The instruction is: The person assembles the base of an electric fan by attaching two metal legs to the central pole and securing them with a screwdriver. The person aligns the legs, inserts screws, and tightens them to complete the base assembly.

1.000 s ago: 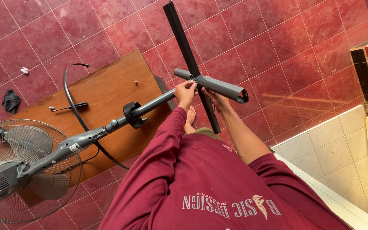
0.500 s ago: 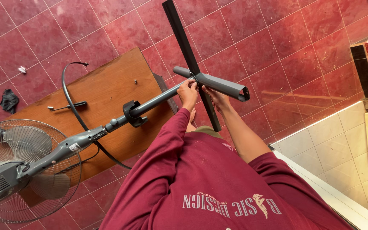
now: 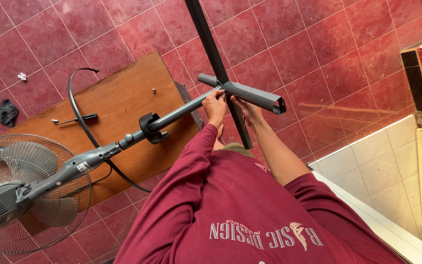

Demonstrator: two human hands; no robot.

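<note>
Both hands meet where the grey metal fan pole (image 3: 181, 108) joins the grey cross-shaped base (image 3: 250, 95): the left hand (image 3: 216, 105) is closed around the pole's end, while the right hand (image 3: 246, 108) pinches at the joint beneath the base's hollow arm. From there the pole slants down to the round wire-caged fan head (image 3: 23, 190), lying over the brown wooden desk (image 3: 123, 98). A black cable (image 3: 81, 122) loops across that desk, above the red tiled floor (image 3: 318, 54).
</note>
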